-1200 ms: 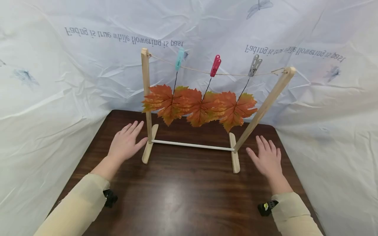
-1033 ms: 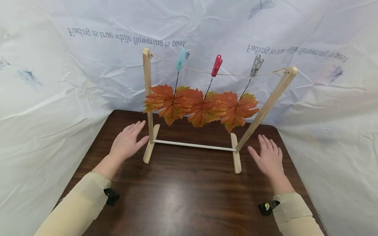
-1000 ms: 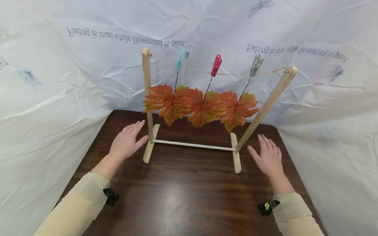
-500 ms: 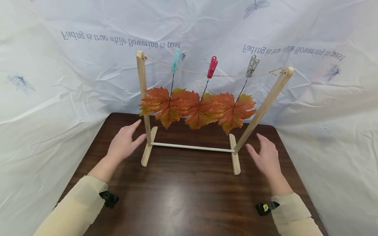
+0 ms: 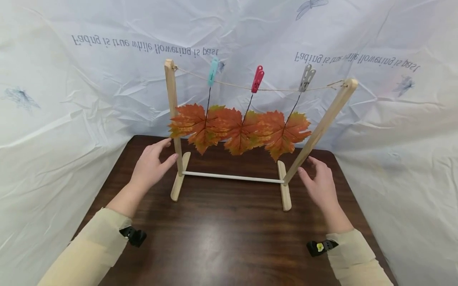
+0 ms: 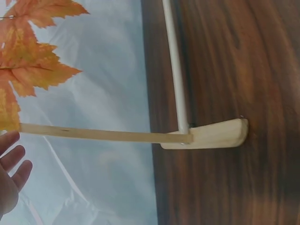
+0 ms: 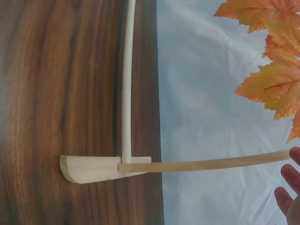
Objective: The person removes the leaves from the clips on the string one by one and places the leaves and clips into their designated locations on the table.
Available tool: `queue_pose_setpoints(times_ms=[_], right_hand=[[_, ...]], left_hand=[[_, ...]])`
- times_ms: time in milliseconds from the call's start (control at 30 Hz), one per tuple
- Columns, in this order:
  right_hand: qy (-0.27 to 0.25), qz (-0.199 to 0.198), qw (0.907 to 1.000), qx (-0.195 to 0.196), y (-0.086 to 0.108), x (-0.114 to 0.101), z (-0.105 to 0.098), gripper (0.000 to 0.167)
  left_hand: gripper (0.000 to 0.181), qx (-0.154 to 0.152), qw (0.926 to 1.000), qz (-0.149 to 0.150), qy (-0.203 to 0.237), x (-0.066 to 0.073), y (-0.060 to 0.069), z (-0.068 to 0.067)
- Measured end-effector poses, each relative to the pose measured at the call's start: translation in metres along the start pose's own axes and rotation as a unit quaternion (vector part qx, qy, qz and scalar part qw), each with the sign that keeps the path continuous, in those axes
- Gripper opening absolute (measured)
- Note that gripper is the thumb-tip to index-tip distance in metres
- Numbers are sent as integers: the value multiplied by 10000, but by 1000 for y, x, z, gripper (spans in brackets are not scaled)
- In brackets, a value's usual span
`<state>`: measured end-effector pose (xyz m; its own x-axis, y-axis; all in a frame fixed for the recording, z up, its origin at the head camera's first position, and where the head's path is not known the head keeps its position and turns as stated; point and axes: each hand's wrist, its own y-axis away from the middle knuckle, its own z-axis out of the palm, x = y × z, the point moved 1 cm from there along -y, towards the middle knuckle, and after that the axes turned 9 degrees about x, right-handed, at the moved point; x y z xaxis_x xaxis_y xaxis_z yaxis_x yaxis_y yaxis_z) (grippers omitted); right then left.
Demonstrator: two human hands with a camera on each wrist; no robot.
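Observation:
A wooden stand [image 5: 232, 177] with two upright posts sits on the dark table. A string [image 5: 232, 85] runs between the post tops. From it hang three orange maple leaves [image 5: 241, 131] by their stems, held by a turquoise clothespin [image 5: 212, 72], a red clothespin [image 5: 257, 79] and a grey clothespin [image 5: 307, 78]. Beside the left post [image 5: 171, 89] is my left hand [image 5: 150, 165], thumb and fingers spread around it, gripping nothing visibly. My right hand [image 5: 320, 182] is by the right post [image 5: 325, 123], fingers slightly bent. Whether either hand touches its post I cannot tell.
A wood-grain table [image 5: 211, 246] extends in front of the stand. Whitish fabric with printed text and dragonflies [image 5: 125, 79] hangs behind it and on both sides. Two wooden feet, including the left foot [image 6: 220, 134] and the right foot [image 7: 91, 168], rest on the table.
Both hands have moved in closer to the posts, and their fingers have gone from straight and spread to slightly bent. The stand, clothespins and leaves keep their places; the head view has shifted slightly.

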<state>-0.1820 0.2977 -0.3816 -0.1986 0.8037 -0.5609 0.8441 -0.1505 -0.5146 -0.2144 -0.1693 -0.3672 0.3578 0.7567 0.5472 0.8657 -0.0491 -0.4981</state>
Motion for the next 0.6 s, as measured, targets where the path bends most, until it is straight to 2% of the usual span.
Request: queue_pose_setpoints(times_ms=[200,400,600], right_hand=[[-99,102,9999,31,-3,-4,0,51],[-100,108,9999,68,-7,-10,-2,49],[-283,-63,9996,28,-12,-17,-3,45]], left_hand=[[54,179,9997,11,174,7,-9,-2],[53,318,9988,126,350,13,-12,-4],[53,320,9980,183,510,21,-15,-2]])
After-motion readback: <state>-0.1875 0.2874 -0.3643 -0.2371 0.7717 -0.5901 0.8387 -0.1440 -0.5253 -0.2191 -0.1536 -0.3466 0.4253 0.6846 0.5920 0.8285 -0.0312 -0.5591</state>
